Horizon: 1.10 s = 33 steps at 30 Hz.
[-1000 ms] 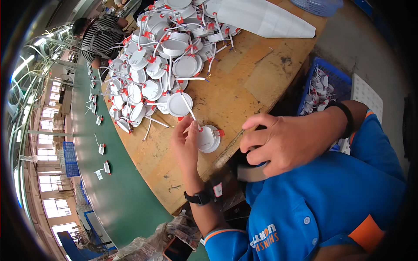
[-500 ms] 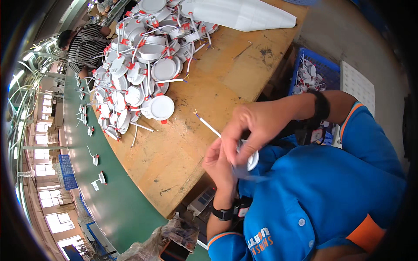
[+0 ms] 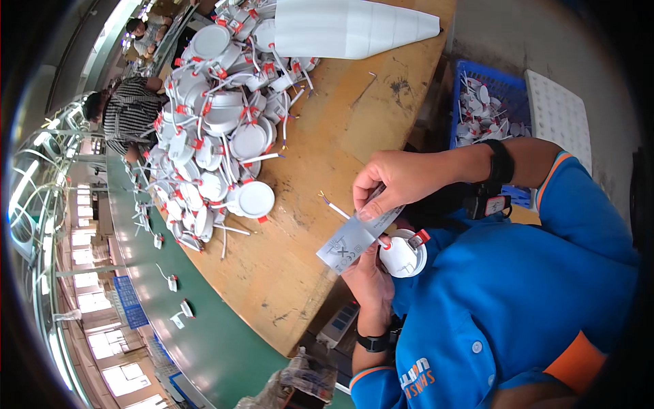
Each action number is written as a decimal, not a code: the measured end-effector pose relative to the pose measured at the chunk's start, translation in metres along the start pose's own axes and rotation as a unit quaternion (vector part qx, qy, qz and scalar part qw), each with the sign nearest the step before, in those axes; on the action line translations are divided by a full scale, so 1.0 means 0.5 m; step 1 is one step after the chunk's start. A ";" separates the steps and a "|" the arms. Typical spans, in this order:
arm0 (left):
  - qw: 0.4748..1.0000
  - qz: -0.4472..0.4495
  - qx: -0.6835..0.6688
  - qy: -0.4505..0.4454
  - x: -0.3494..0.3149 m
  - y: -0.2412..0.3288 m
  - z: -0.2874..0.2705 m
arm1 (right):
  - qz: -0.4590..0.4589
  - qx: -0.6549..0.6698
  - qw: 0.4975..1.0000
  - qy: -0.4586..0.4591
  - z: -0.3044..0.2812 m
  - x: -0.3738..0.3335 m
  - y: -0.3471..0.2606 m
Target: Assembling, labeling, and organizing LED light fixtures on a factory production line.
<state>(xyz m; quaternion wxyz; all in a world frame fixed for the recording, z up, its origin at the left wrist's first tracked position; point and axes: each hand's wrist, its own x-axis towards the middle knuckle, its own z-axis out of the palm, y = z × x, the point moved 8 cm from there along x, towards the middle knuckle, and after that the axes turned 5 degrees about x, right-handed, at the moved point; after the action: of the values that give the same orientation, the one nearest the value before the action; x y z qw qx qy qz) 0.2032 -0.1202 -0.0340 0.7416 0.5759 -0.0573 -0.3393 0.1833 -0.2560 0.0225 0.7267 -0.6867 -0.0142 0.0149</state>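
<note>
My left hand holds a small round white lamp with a red clip close to my chest, at the near edge of the wooden table. A thin wire with bare ends sticks out from the lamp toward the table. My right hand, with a black band on the wrist, pinches a grey printed label strip just above the lamp. The strip's lower end lies over my left fingers.
A big pile of the same white lamps with red clips and wires covers the table's far side. A white cone-shaped sheet lies beyond it. A blue crate of small parts and a white tray sit beside me. A person in a striped shirt works at the green belt.
My left hand lifted a lamp from the pile's edge and brought it to my chest. My right hand came over it and now holds the grey label strip.
</note>
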 end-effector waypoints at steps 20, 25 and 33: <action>0.991 0.104 0.080 0.028 0.132 0.099 -0.028 | -0.082 -0.103 0.991 0.017 -0.046 0.139 -0.057; 0.987 0.126 0.099 0.006 0.138 0.099 -0.032 | -0.106 -0.197 0.973 0.057 -0.054 0.153 -0.063; 0.979 0.159 0.129 0.005 0.135 0.108 -0.021 | -0.112 -0.169 0.976 0.079 -0.063 0.152 -0.048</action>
<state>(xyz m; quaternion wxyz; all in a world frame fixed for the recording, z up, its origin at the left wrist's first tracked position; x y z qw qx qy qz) 0.2833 -0.1443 -0.0099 0.7059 0.6519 -0.1875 -0.2040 0.2607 -0.2857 0.0445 0.5960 -0.7926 -0.0363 -0.1235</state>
